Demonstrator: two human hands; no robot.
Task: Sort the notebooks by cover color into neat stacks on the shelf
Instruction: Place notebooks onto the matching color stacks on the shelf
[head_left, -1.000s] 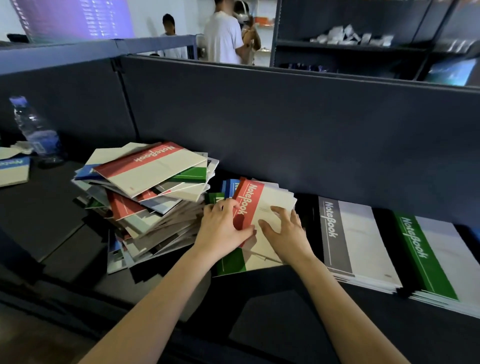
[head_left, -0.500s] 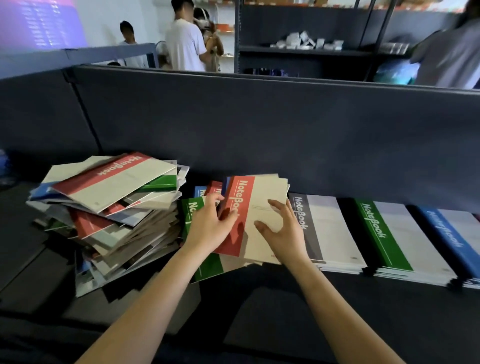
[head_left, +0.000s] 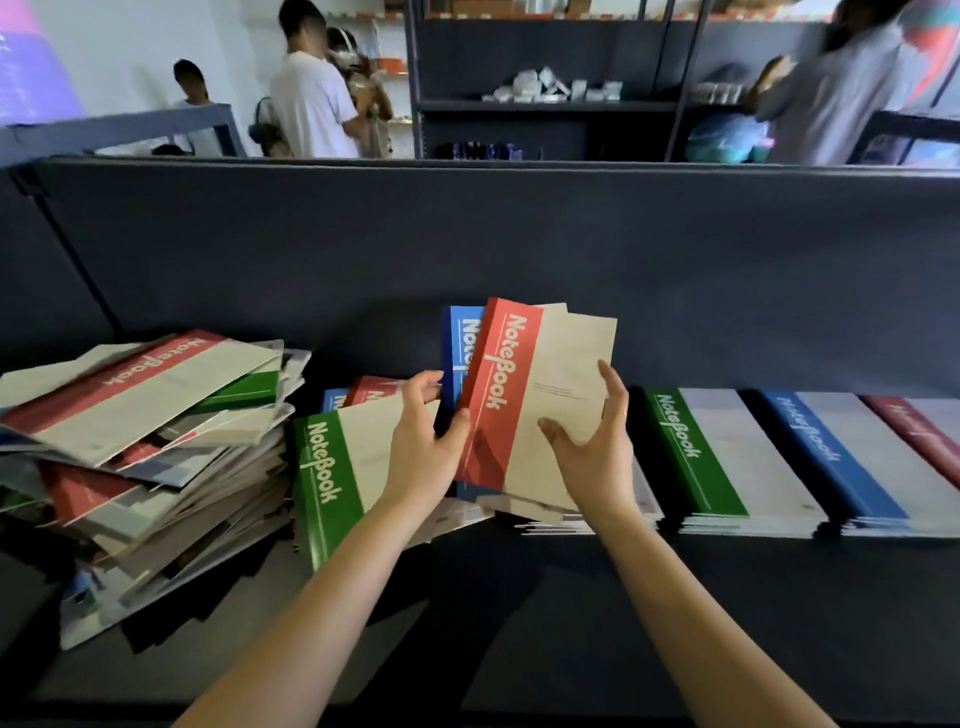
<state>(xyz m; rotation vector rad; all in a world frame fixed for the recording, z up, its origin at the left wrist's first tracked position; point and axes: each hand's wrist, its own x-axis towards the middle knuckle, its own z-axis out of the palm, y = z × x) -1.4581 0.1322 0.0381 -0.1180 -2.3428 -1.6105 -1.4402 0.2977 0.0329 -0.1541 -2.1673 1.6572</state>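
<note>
The left hand (head_left: 423, 447) pinched the spine edge of a red notebook (head_left: 524, 395), and the right hand (head_left: 592, 457) gripped its lower right edge, holding it above the shelf (head_left: 519, 623). A blue notebook (head_left: 460, 338) fanned out behind its left edge. A green notebook (head_left: 324, 478) lay below, touching a ragged pile (head_left: 145, 441) on the left. Squared green stack (head_left: 727, 457) and blue stack (head_left: 841, 457) sat on the right, with bare shelf in front

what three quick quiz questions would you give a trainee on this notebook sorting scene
1. True or false: the red notebook lies flat on the shelf.
2. Which sorted stack sits just right of the right hand? A green, B yellow, C black.
3. Fill in: behind the red notebook, a ___ notebook is also raised.
Key: 1 false, the left hand and right hand hold it up; 2 A, the green stack; 3 blue notebook.
</note>
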